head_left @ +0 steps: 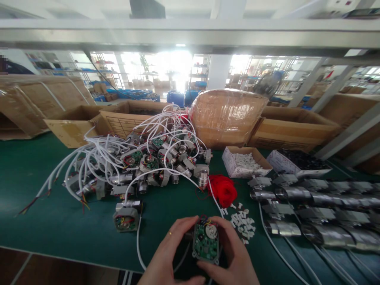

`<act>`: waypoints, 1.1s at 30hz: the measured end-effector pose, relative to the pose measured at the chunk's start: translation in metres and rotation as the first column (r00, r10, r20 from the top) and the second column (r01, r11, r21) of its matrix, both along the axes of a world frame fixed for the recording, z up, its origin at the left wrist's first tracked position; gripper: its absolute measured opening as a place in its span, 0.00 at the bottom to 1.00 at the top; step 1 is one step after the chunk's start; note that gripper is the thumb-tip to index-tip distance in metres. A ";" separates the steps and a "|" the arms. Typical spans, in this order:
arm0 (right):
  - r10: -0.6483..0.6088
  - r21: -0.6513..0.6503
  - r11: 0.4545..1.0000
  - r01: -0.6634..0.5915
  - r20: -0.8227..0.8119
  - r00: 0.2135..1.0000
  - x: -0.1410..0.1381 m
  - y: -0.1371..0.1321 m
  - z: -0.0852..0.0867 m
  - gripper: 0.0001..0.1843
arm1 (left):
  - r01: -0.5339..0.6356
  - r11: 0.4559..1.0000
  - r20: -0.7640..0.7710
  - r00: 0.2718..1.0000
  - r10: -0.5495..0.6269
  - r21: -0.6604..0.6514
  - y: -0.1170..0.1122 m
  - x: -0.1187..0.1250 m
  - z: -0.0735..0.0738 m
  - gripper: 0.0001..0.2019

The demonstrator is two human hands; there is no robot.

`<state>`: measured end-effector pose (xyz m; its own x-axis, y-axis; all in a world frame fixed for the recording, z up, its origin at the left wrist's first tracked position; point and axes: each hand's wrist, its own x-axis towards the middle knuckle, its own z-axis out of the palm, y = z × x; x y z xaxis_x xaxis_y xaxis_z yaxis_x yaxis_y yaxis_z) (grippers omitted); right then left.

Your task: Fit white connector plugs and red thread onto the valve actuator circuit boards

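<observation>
Circuit box (205, 246), with its green board and round silver part showing, is held between two hands over the near part of the green bench (89, 233). The right hand (234, 251) grips its right side, thumb along the bottom edge; the left hand's (168, 245) fingers close on its upper left corner. Near the right hand lie loose white plastic pieces (242, 225) and a red bundle (224, 190). Farther left stands another box (126, 220), joined to a metal pipe piece (129, 204).
</observation>
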<state>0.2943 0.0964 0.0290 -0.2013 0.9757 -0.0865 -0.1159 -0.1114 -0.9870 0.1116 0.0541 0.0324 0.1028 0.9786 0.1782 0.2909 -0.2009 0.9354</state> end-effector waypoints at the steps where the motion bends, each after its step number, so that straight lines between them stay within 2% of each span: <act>1: 0.014 0.019 1.000 -0.014 0.015 1.000 0.001 0.000 -0.001 0.30 | 0.016 1.000 0.007 1.000 -0.016 0.001 0.000 0.000 0.000 0.47; 6: 0.024 0.071 0.997 -0.027 0.041 0.999 0.011 -0.002 -0.007 0.30 | -0.017 0.999 -0.046 0.999 0.019 0.030 0.002 -0.002 -0.011 0.45; 10: -0.001 0.018 1.000 0.002 -0.075 0.997 0.021 -0.003 -0.019 0.33 | -0.062 0.996 -0.294 0.953 0.079 0.066 0.006 -0.003 -0.019 0.38; 14: -0.042 -0.088 0.996 0.025 -0.201 0.979 0.029 -0.002 -0.026 0.39 | -0.040 0.994 -0.545 0.834 0.088 0.099 0.018 -0.002 -0.014 0.19; 16: -0.026 -0.111 0.994 0.000 -0.230 0.973 0.030 -0.002 -0.025 0.40 | -0.053 0.991 -0.604 0.788 0.117 0.123 0.028 -0.002 -0.008 0.15; 18: -0.002 -0.093 0.996 -0.016 -0.192 0.981 0.029 0.000 -0.022 0.39 | -0.107 0.982 -0.621 0.763 0.180 0.154 0.039 -0.003 -0.003 0.14; 23: -0.016 0.120 0.993 0.001 0.124 0.992 0.020 0.002 -0.017 0.31 | -0.221 0.934 -0.564 0.750 0.346 0.280 0.056 0.000 -0.001 0.12; 25: -0.020 0.156 0.988 -0.003 0.142 0.990 0.018 0.002 -0.018 0.29 | -0.221 0.920 -0.481 0.799 0.361 0.323 0.052 0.004 0.001 0.13; 29: 0.023 0.132 0.991 -0.035 0.093 0.995 0.018 0.004 -0.020 0.30 | -0.168 0.955 -0.187 0.958 0.216 0.243 0.030 0.012 0.007 0.12; 33: 0.046 0.123 0.991 -0.054 0.074 0.996 0.019 0.005 -0.021 0.29 | -0.125 0.973 -0.106 0.983 0.147 0.193 0.017 0.015 0.006 0.22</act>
<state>0.3134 0.1012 0.0081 -0.2478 0.9686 0.0194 -0.0428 0.0091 -0.9990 0.1270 0.0707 0.0380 0.0025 0.9361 0.3518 0.4346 -0.3178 0.8427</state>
